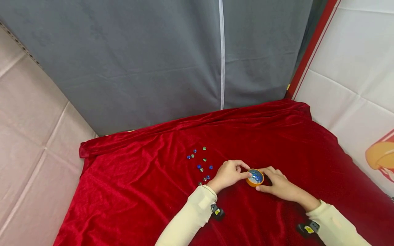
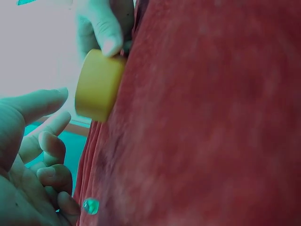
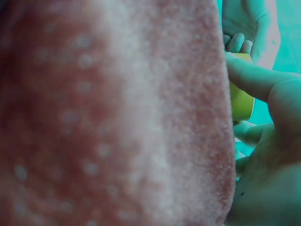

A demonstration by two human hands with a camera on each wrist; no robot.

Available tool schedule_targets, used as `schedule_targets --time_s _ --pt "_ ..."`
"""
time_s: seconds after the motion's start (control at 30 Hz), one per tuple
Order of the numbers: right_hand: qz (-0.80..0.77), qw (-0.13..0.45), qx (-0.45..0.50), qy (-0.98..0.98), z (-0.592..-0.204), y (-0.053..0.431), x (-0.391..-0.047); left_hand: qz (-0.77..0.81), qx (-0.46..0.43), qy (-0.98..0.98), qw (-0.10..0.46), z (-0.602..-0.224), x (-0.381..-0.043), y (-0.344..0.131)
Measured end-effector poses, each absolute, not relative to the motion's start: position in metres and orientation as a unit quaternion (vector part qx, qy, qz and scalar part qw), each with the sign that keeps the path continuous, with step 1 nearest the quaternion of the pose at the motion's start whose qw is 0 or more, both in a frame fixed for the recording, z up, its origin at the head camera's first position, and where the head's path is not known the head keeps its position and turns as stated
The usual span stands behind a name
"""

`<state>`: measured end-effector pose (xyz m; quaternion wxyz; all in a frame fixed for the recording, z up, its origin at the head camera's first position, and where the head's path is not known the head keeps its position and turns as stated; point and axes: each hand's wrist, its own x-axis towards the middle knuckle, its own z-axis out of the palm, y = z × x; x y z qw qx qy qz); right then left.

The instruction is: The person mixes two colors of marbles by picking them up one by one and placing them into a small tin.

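Note:
A small round orange-yellow cup (image 1: 251,184) stands on the red cloth with several blue marbles (image 1: 256,177) inside. My right hand (image 1: 280,184) holds it from the right, thumb at the near side and fingers at the far side. At the cup's left rim is my left hand (image 1: 229,173). Its thumb and forefinger reach over the opening, spread apart with nothing between them in the left wrist view, while the other fingers curl loosely. That view shows the cup (image 2: 98,87) side-on, its contents hidden.
Several loose blue and greenish marbles (image 1: 198,166) lie scattered on the red cloth (image 1: 147,177), left of my left hand. A grey curtain (image 1: 147,61) hangs behind the cloth. Pale panels (image 1: 347,61) flank it on both sides.

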<state>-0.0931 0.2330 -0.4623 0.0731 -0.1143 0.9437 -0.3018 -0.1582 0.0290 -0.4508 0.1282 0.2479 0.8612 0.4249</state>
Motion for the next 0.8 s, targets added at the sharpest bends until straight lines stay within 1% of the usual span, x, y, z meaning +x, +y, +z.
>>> schedule_targets --time_s 0.53,0.8 --pt "-0.301 0.074 -0.111 0.944 -0.461 0.233 -0.092 0.432 0.216 0.868 0.114 -0.449 -0.174 -0.002" --pt "-0.304 0.057 -0.121 0.943 -0.46 0.231 -0.091 0.444 0.203 0.866 0.108 -0.448 -0.18 -0.016"
